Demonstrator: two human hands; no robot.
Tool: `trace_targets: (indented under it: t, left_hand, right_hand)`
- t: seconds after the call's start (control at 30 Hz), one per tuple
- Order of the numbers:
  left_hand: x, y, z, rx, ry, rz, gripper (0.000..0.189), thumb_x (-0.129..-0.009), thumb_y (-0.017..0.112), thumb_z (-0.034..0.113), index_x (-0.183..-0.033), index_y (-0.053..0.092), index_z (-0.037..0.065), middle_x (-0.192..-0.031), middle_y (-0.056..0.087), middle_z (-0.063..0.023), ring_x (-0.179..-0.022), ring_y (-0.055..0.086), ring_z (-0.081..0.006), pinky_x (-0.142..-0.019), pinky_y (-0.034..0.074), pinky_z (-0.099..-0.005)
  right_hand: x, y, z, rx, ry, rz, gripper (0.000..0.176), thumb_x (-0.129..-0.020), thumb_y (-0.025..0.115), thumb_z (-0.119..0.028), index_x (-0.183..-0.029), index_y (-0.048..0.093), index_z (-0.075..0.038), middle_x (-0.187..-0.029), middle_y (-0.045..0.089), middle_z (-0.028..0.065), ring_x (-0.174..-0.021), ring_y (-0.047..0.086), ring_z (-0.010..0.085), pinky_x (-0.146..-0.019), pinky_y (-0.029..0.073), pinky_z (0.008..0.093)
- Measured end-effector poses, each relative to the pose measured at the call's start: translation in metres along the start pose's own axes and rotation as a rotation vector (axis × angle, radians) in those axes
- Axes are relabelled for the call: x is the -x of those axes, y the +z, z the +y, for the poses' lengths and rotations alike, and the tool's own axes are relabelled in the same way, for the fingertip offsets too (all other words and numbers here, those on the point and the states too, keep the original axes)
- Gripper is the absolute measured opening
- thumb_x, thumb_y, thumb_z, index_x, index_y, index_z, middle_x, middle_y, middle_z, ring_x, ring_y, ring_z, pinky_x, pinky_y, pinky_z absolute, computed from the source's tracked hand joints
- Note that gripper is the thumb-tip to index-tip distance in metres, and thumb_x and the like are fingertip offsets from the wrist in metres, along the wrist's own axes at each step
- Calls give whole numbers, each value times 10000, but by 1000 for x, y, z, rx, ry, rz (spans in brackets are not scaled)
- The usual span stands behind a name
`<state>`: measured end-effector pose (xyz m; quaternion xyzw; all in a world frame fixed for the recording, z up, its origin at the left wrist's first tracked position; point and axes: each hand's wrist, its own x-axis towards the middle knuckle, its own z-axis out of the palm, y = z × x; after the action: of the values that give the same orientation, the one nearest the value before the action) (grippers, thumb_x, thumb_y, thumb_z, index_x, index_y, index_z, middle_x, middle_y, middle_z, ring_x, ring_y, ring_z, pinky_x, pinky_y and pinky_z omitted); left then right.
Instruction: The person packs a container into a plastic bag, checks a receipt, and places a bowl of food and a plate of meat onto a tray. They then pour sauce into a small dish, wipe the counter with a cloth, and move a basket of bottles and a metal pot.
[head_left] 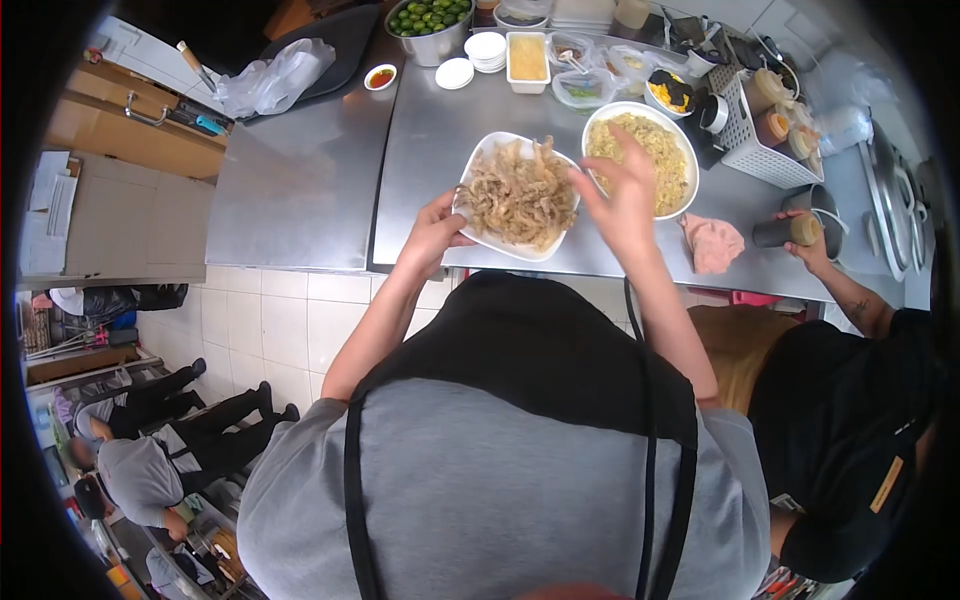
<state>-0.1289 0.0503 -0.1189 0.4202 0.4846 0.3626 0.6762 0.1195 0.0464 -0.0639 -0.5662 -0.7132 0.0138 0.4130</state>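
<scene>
My left hand (pixel 436 234) grips the left edge of a white square plate (pixel 526 253), its thumb over the rim. A heap of pale brown fried pieces (pixel 520 195) covers the plate; their exact kind is not clear. My right hand (pixel 624 200) is raised at the plate's right edge, fingers apart and slightly blurred, with nothing visible in it. Behind that hand, partly hidden by it, stands a round white bowl (pixel 692 180) filled with yellowish food (pixel 662 150) that looks like fried rice.
A pink cloth (pixel 712 244) lies right of the bowl. Beside me a co-worker's hand (pixel 806 240) holds a dark bottle (pixel 774 234). Along the back stand a pot of green limes (pixel 428 45), small white plates (pixel 486 48), a tub (pixel 528 62) and a bottle basket (pixel 745 150).
</scene>
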Motion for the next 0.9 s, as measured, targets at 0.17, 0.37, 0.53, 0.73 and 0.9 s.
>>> trace_targets:
  t: [0.17, 0.37, 0.53, 0.73, 0.9]
  left_hand:
    - [7, 7, -2, -9, 27, 13, 447, -747, 394, -29, -1190, 437, -4, -991, 575, -85, -851, 591, -142, -710, 512, -259]
    - [13, 10, 0, 5, 22, 30, 450, -750, 394, -23, -1197, 439, 3, -1005, 571, -82, -857, 586, -138, -706, 504, -248]
    - [11, 9, -1, -3, 13, -3, 455, -751, 396, -23, -1205, 431, 0, -1016, 566, -88, -866, 586, -145, -709, 510, -260]
    - [3, 4, -8, 97, -42, -9, 446, -761, 398, -32, -1207, 411, -33, -1035, 557, -126, -871, 592, -182, -697, 523, -280]
    - [0, -18, -9, 135, -33, 49, 434, -764, 402, -32, -1198, 411, -38, -1036, 555, -141, -867, 594, -200, -689, 529, -291]
  right_hand:
    - [-13, 37, -17, 207, -18, -42, 231, -643, 712, -211, -772, 647, -30, -1199, 447, 181, -1129, 376, 350, -936, 302, 436]
    - [-3, 48, -2, 30, -37, -111, 202, -692, 617, -190, -836, 652, -53, -1253, 392, 180, -1174, 316, 372, -943, 242, 555]
    - [-8, 44, -5, 82, -110, -231, 182, -728, 585, -129, -890, 654, -80, -1268, 395, 161, -1173, 332, 380, -948, 278, 514]
    - [0, -29, 95, 18, 165, 53, 141, -734, 586, -80, -861, 639, -49, -975, 576, 148, -910, 548, 301, -796, 424, 357]
    - [95, -67, 181, 576, 339, -264, 95, -714, 565, -96, -722, 598, -7, -733, 587, 164, -693, 562, 356, -634, 432, 417]
